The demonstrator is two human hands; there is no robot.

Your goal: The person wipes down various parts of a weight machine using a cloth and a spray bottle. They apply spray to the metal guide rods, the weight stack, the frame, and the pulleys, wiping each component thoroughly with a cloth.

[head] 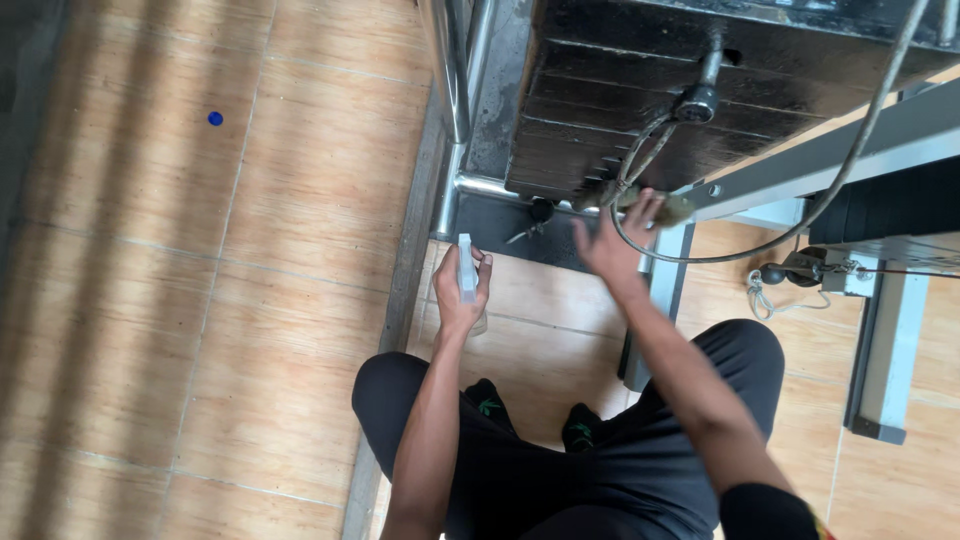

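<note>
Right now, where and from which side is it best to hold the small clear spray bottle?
Probably around its slim body, below the white nozzle. The spray bottle stands upright in the left hand, which wraps it from behind with the nozzle toward the black weight stack. Coming from the person's side keeps the nozzle free. The right hand presses a cloth there.

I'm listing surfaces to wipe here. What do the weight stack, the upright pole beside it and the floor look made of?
Weight stack: probably cast iron or steel, dull black and grimy, in stacked plates. Pole: polished metal, likely chromed steel, judging by its bright reflections. Floor: glazed tan tile with wood-like streaks and visible grout lines. The left hand holds a pale spray bottle, seemingly plastic.
</note>
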